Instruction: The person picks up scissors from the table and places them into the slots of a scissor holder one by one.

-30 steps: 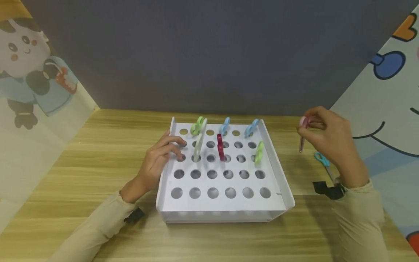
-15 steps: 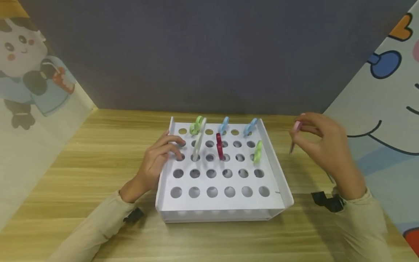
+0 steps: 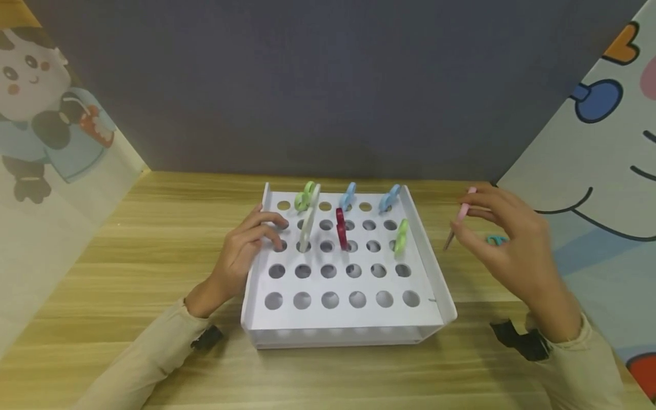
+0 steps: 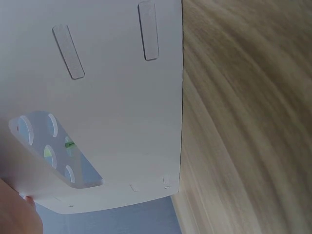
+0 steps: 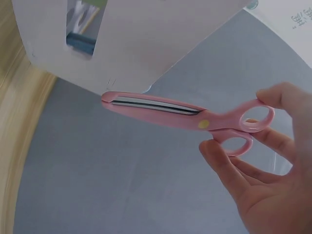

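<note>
My right hand (image 3: 517, 245) pinches pink scissors (image 5: 165, 122) by their finger loops. Clear of the table, to the right of the white rack (image 3: 338, 287), the scissors' tip slants down and left in the head view. Seen from the right wrist, their blades are together. My left hand (image 3: 236, 256) holds the rack's left side, its fingers bent over the wall with their tips at the holes. Scissors stand in several holes: green ones (image 3: 304, 199) and blue ones (image 3: 389, 199) at the back, then white (image 3: 310, 219), dark red (image 3: 341, 229) and light green (image 3: 401, 236).
Teal scissors (image 3: 496, 240) lie on the wooden table (image 3: 169, 239) behind my right hand, mostly hidden by it. A dark grey panel (image 3: 328, 85) rises behind the rack. Walls with cartoon pictures flank the table.
The right hand has come slightly left and lower with the pink scissors, whose tip has swung from nearly straight down toward the rack. My left hand keeps its place on the rack.
</note>
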The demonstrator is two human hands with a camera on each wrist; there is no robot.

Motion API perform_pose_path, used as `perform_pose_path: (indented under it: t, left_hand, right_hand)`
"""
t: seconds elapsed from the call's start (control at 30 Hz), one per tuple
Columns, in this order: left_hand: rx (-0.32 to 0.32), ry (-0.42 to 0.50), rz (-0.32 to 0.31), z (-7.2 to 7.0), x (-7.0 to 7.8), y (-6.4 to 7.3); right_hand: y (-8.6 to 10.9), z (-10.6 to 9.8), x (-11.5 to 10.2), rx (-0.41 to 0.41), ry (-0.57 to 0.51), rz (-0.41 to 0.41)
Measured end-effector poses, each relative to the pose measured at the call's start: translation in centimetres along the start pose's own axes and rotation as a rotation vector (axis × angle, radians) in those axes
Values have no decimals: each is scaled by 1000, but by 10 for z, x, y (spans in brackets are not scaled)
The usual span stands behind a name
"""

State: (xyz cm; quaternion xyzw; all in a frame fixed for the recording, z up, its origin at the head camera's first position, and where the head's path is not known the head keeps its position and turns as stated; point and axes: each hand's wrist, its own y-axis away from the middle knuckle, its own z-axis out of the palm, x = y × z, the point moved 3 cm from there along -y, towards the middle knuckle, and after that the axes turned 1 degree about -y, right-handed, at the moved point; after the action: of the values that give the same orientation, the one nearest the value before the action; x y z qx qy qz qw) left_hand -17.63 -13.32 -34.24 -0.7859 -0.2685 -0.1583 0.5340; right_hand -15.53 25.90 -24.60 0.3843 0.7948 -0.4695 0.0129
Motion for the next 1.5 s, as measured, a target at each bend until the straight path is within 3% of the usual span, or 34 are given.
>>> perform_pose_path:
  t: [0.13, 0.5, 0.73, 0.83, 0.93, 1.1, 1.33, 1.5]
  left_hand:
    - [0, 1, -2, 0, 1, 0]
    - [-6, 0, -3, 0, 0, 0]
    - [-7, 9, -5, 0, 0, 0]
    - [-10, 14, -3, 0, 0, 0]
    - [-12, 13, -2, 0, 0, 0]
    - [-9, 9, -1, 0, -1, 0]
    - [-6, 5, -3, 0, -2, 0]
    - [1, 8, 10, 1, -2, 0]
  right_hand:
    - [1, -3, -9, 28, -5, -28]
    - [-2, -10, -47, 208, -63, -160]
    - [1, -10, -59, 261, -183, -216]
    - [3, -9, -63, 240, -290, -231]
    - [7, -5, -67, 169, -363, -211]
    - [17, 3, -73, 62, -380, -165]
    - [23, 10, -79, 83, -361, -176]
    - [27, 12, -78, 81, -468, -188]
